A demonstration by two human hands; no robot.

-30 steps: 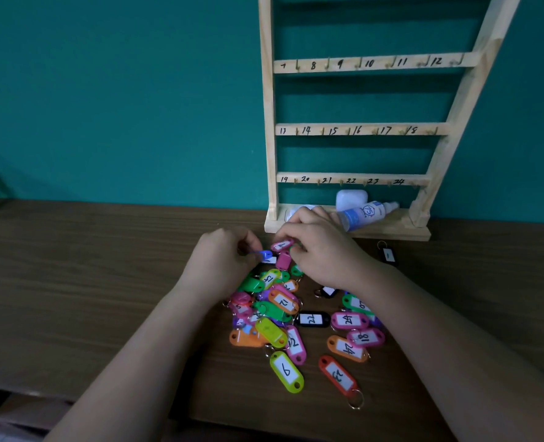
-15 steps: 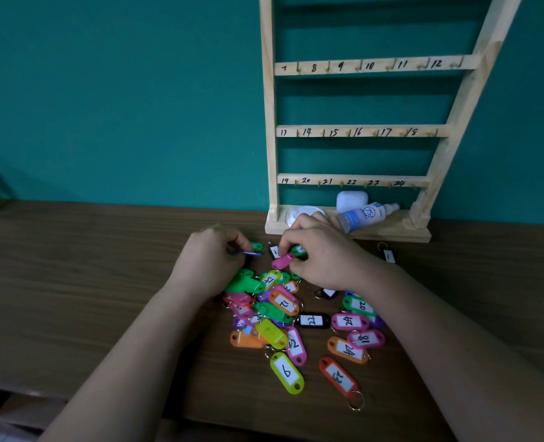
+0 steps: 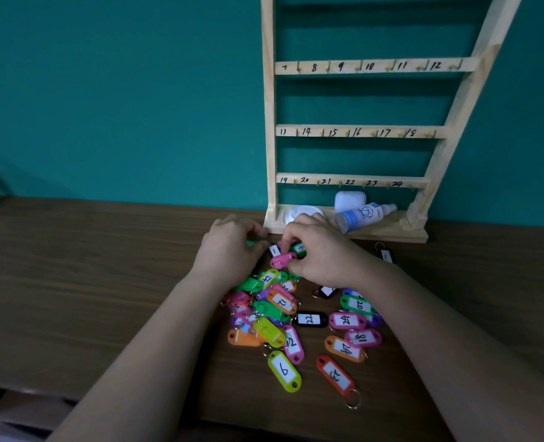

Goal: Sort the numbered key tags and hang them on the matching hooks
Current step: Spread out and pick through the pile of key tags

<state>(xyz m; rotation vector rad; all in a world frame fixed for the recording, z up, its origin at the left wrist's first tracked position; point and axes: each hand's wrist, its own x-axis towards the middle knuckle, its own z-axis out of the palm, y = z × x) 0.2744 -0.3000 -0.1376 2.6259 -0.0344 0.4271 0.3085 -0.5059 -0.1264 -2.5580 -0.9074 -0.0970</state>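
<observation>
Tabletop [image 3: 105,282] by rack [image 3: 269,122]: right hand [image 3: 321,250] pinches pink tag [image 3: 282,260]; left hand [image 3: 229,250] curled, hold unclear.

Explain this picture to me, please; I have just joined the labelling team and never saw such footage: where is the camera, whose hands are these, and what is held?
No machine here: a person works with bare hands, and the single picture comes from a camera worn on the head, looking forward and down. On the wooden table lies a pile of coloured key tags with handwritten numbers. Behind it stands a wooden rack, its rails numbered 7 to 24, the visible hooks bare. A spray bottle lies on its base. The right hand pinches a pink key tag. The left hand curls beside a green key tag; whether it grips it I cannot tell.
</observation>
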